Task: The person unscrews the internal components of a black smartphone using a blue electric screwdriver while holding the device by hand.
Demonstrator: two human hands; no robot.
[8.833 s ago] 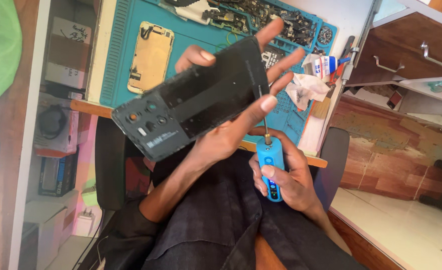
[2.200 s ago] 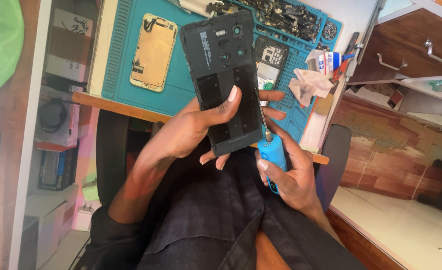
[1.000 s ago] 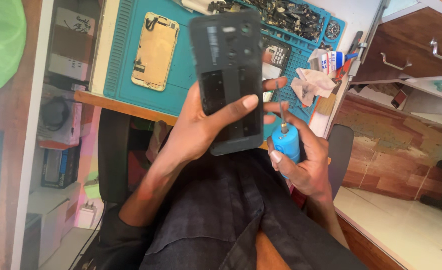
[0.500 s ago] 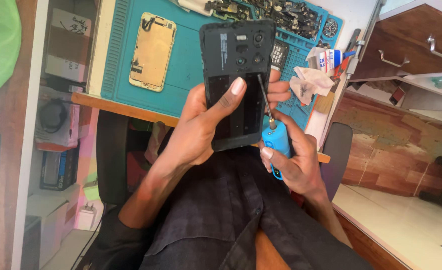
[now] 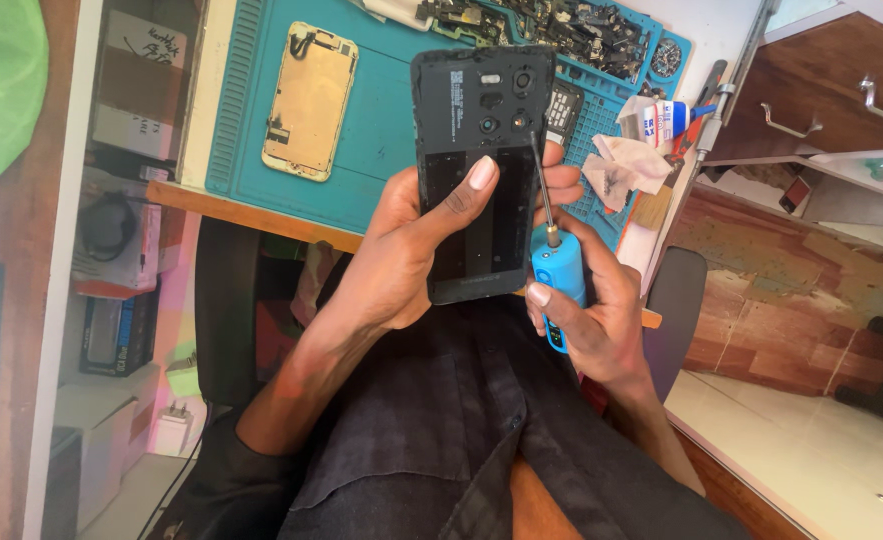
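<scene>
My left hand [image 5: 401, 250] grips a black opened phone body [image 5: 476, 160], inner side facing me, thumb across its middle. My right hand [image 5: 596, 310] holds a blue electric screwdriver [image 5: 558, 285]. Its thin metal bit [image 5: 538, 185] slants up to the phone's upper right area near the camera openings. Both hands hover over my lap, just in front of the desk edge.
A teal work mat [image 5: 381, 110] covers the desk, with a gold phone frame [image 5: 309, 100] lying on it, several small parts in trays [image 5: 561, 25] at the back, and a crumpled tissue [image 5: 621, 165]. Wooden drawers [image 5: 821, 90] stand right; shelves with boxes [image 5: 126, 100] left.
The phone has turned from slanted to upright and shifted right. The right hand brought the screwdriver up from my lap, and its bit now rests against the phone's upper part.
</scene>
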